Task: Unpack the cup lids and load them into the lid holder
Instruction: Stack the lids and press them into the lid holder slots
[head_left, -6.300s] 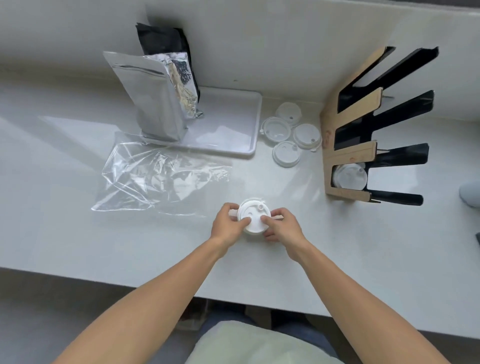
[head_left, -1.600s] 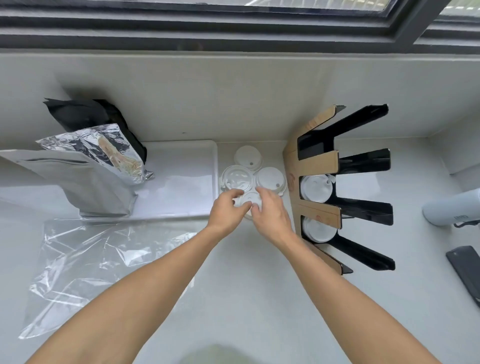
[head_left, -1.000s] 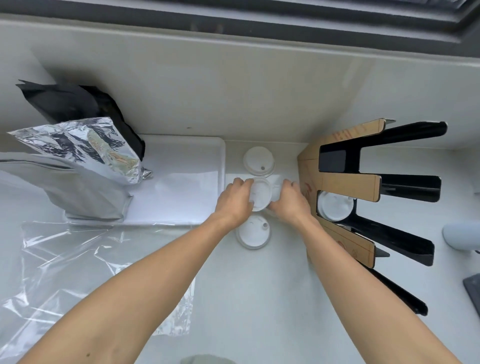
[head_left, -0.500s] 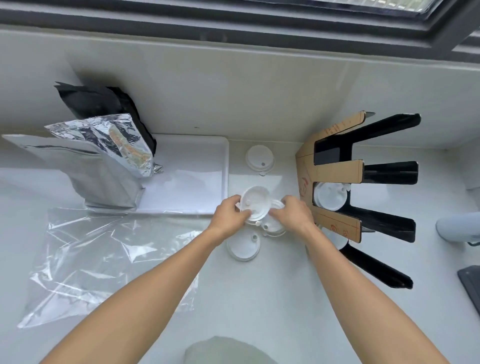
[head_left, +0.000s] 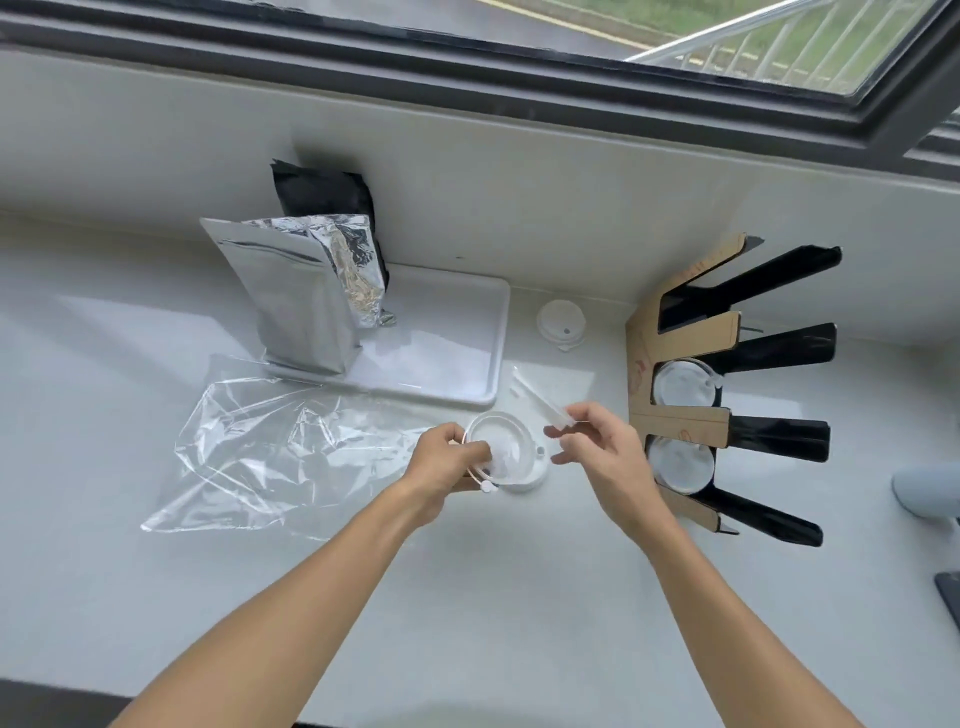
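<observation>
My left hand (head_left: 451, 464) grips a white cup lid (head_left: 506, 451) by its near rim, underside facing up, just above the counter. My right hand (head_left: 602, 450) pinches another white lid (head_left: 537, 398) seen edge-on, tilted, a little right of and behind the first. One more white lid (head_left: 561, 321) lies flat on the counter farther back. The lid holder (head_left: 680, 423), cardboard-faced with black prongs, lies to the right. Two of its slots hold lids, one in the middle (head_left: 681, 383) and one lower (head_left: 678, 462).
A crumpled clear plastic bag (head_left: 291, 447) lies on the counter to the left. A white tray (head_left: 441, 343) behind it carries a silver foil pouch (head_left: 301, 306) and a black pouch (head_left: 327, 195). A pale object (head_left: 930, 491) and a dark device (head_left: 950, 592) sit at the right edge.
Both hands pulled back from the loose lids toward me and separated. The left now has one lid turned underside up; the right has lifted a second lid edge-on. The view tilted up.
</observation>
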